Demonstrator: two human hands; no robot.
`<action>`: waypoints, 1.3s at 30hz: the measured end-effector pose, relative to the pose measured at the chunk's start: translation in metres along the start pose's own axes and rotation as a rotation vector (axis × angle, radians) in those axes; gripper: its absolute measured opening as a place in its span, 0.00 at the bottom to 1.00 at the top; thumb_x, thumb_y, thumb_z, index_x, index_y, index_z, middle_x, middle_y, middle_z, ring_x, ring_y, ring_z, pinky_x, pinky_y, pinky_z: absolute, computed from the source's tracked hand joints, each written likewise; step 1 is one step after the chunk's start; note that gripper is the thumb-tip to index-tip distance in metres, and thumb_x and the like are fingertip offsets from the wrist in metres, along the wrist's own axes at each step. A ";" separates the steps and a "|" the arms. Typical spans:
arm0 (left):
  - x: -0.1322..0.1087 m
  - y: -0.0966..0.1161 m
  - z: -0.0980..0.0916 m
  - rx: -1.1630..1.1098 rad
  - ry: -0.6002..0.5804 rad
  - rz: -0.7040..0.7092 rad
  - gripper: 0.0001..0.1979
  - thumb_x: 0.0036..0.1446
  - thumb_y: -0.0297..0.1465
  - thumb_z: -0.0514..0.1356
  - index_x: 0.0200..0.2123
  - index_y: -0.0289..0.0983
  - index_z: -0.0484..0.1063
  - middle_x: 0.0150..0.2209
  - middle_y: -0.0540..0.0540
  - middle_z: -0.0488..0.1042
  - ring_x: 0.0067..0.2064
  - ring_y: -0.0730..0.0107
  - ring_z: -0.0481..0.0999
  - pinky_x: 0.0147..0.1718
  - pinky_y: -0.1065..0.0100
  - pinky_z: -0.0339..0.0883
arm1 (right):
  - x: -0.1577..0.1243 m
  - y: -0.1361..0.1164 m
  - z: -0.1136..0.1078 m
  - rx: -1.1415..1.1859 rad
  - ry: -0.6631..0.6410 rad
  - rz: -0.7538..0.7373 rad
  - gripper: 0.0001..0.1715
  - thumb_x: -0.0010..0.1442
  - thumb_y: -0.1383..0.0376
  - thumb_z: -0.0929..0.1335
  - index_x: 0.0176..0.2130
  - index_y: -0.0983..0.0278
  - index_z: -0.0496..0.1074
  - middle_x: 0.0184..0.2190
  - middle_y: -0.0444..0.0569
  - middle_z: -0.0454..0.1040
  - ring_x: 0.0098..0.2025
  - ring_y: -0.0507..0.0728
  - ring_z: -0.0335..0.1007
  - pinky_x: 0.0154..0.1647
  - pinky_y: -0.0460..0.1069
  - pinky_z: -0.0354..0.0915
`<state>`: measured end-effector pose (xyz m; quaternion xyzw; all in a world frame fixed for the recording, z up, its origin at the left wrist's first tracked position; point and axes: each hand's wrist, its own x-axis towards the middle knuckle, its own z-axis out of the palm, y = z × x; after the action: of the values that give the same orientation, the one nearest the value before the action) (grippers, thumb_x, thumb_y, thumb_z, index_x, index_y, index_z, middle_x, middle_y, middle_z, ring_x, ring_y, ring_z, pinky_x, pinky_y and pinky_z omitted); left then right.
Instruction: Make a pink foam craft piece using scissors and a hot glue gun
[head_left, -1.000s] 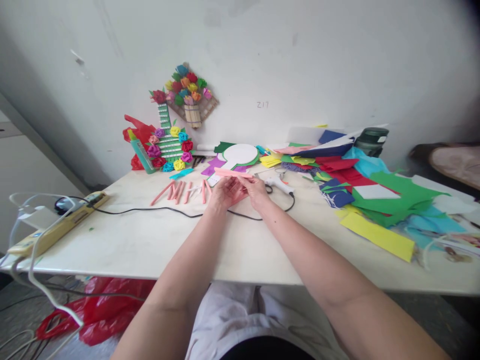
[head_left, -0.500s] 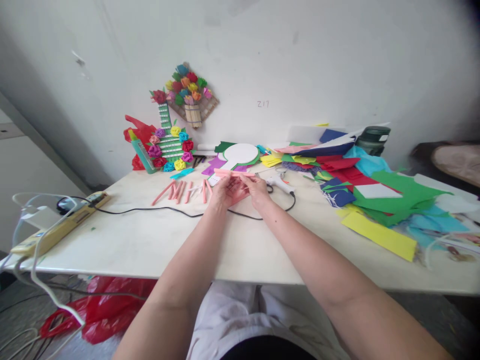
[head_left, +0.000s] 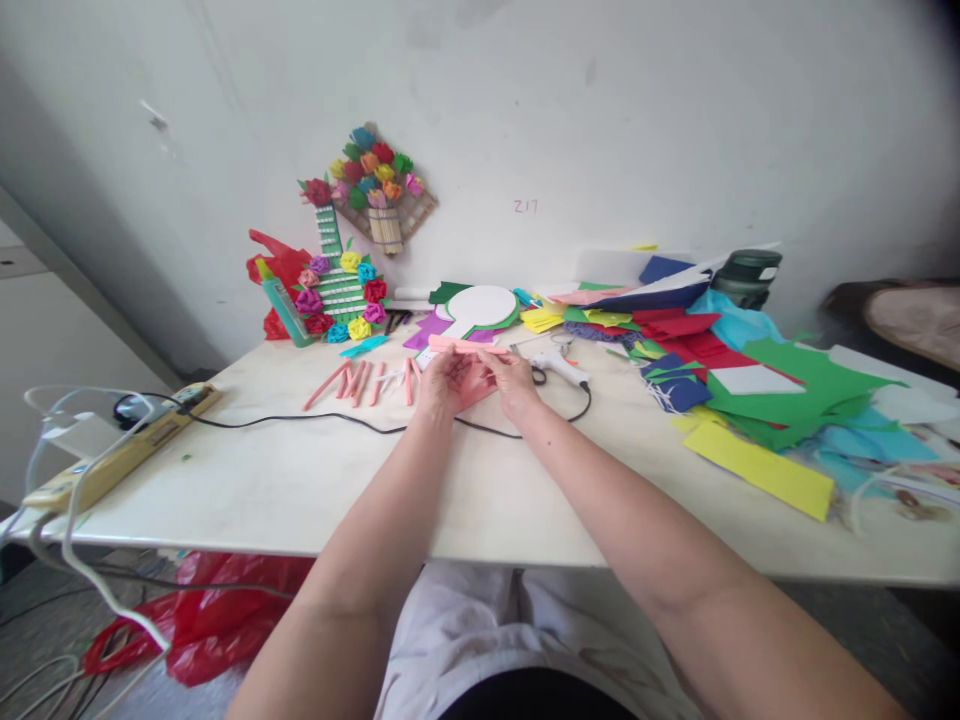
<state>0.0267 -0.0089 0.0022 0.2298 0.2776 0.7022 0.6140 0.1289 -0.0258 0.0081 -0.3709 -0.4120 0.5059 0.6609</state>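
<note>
Both my hands meet over the middle of the white table (head_left: pixel 300 480). My left hand (head_left: pixel 442 385) and my right hand (head_left: pixel 514 380) pinch a pink paper piece (head_left: pixel 469 347) between their fingertips, its rolled top edge lying level across both hands. The fingers of both are curled on it. Several finished pink paper rolls (head_left: pixel 360 382) lie just left of my left hand. A white glue gun (head_left: pixel 559 367) rests right of my right hand, its black cord (head_left: pixel 300 418) running under my wrists.
A heap of coloured paper sheets (head_left: pixel 742 390) covers the right side. Paper-flower crafts (head_left: pixel 341 290) stand at the back left by the wall; a white round card (head_left: pixel 484 305) lies behind my hands. A power strip (head_left: pixel 112 450) sits at the left edge. A red bag (head_left: pixel 202 620) lies on the floor.
My hands have barely shifted; the fingers keep working along the pink piece. The view has drifted slightly.
</note>
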 end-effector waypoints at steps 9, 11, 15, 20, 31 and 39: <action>0.000 0.007 0.001 -0.056 0.113 0.086 0.03 0.49 0.24 0.59 0.27 0.36 0.68 0.21 0.51 0.73 0.25 0.76 0.74 0.36 0.72 0.69 | 0.003 0.005 0.000 0.033 0.029 -0.006 0.13 0.41 0.59 0.72 0.25 0.67 0.74 0.25 0.48 0.76 0.19 0.46 0.59 0.17 0.43 0.57; 0.001 0.010 0.000 -0.064 0.136 0.083 0.02 0.50 0.24 0.58 0.28 0.36 0.68 0.21 0.51 0.72 0.25 0.77 0.74 0.37 0.72 0.69 | 0.003 0.004 0.000 0.038 0.040 0.001 0.13 0.40 0.59 0.72 0.24 0.67 0.74 0.25 0.48 0.76 0.19 0.46 0.59 0.17 0.43 0.57; 0.002 0.012 -0.002 -0.109 0.143 0.093 0.03 0.50 0.29 0.60 0.28 0.36 0.68 0.23 0.51 0.73 0.27 0.76 0.75 0.39 0.72 0.68 | 0.001 0.001 0.000 0.068 0.063 0.012 0.13 0.40 0.59 0.72 0.24 0.67 0.73 0.24 0.46 0.75 0.18 0.45 0.59 0.16 0.42 0.56; 0.002 0.002 -0.001 -0.006 -0.009 0.020 0.08 0.48 0.33 0.64 0.28 0.34 0.70 0.26 0.46 0.75 0.32 0.70 0.77 0.41 0.68 0.68 | 0.001 0.000 0.000 0.100 0.056 0.030 0.13 0.41 0.59 0.72 0.24 0.67 0.73 0.22 0.45 0.74 0.17 0.45 0.59 0.16 0.42 0.56; -0.002 -0.005 0.003 0.078 -0.080 0.030 0.06 0.46 0.29 0.64 0.25 0.33 0.72 0.23 0.48 0.74 0.27 0.72 0.75 0.36 0.69 0.68 | 0.002 0.010 0.002 0.113 -0.053 0.076 0.14 0.40 0.59 0.73 0.25 0.68 0.73 0.16 0.41 0.68 0.16 0.46 0.58 0.16 0.43 0.55; -0.004 -0.005 0.004 0.071 -0.097 0.038 0.06 0.48 0.30 0.63 0.25 0.33 0.71 0.23 0.47 0.75 0.29 0.71 0.76 0.36 0.69 0.68 | -0.001 0.005 0.003 0.140 0.011 0.037 0.14 0.40 0.59 0.73 0.23 0.68 0.72 0.14 0.40 0.66 0.16 0.46 0.57 0.17 0.43 0.54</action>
<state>0.0339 -0.0115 0.0022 0.2904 0.2679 0.6915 0.6047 0.1240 -0.0257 0.0050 -0.3343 -0.3648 0.5436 0.6780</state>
